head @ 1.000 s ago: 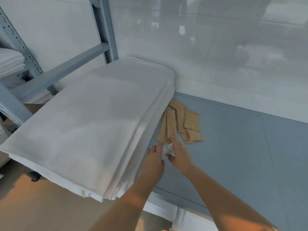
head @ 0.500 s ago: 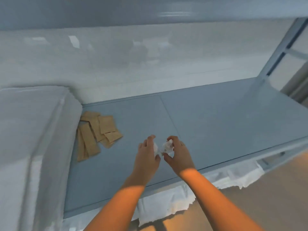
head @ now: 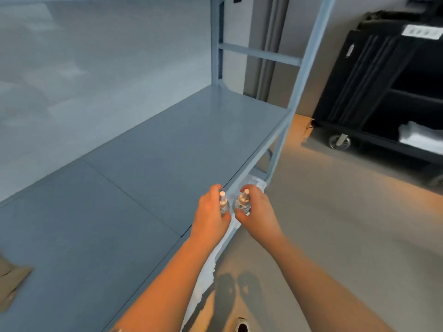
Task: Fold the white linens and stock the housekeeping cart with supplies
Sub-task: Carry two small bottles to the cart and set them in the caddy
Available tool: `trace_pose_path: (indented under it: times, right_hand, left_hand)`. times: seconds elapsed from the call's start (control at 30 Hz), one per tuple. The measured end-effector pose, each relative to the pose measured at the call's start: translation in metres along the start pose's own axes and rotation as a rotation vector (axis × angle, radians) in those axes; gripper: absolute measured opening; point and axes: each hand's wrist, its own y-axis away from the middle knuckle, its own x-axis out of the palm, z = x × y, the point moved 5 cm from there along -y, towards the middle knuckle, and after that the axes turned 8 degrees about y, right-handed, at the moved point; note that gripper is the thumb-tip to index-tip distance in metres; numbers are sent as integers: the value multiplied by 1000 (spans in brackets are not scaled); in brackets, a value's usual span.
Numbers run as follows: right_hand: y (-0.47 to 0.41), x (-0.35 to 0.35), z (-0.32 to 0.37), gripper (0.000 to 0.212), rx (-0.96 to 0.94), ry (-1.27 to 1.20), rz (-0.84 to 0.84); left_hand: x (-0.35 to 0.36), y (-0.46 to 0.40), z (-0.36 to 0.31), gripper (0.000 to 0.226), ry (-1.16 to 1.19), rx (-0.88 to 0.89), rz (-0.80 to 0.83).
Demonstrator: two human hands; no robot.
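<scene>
My left hand grips a small clear bottle with a pale cap. My right hand grips a second small clear bottle of the same kind. Both are held upright, side by side, over the front edge of the blue-grey metal shelf. The black housekeeping cart stands at the upper right, apart from my hands, with white linens on its lower level.
Brown paper packets lie at the shelf's left edge. The rack's upright posts rise between me and the cart. White cloth shows on the level beneath the shelf. A shoe tip is on the grey floor.
The view has swung right, away from the stack of white linens and packets toward the cart. My hands, together on small items before, now hold one bottle each, slightly apart.
</scene>
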Motion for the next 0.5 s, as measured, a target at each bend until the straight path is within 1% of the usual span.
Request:
trace_pose_path:
  times: [0.13, 0.23, 0.33, 0.5]
  right_hand:
    - [9, -44, -50, 36, 113, 65, -123]
    - [14, -73, -86, 36, 194, 89, -177]
    - [13, -102, -120, 33, 257, 111, -237]
    - [1, -148, -184, 36, 350, 122, -309]
  left_hand:
    - [53, -12, -32, 47, 6, 102, 115]
    - [93, -20, -58, 39, -32, 180, 168]
    - [135, -33, -81, 32, -11, 241, 238]
    - [214, -66, -119, 24, 3, 338, 318]
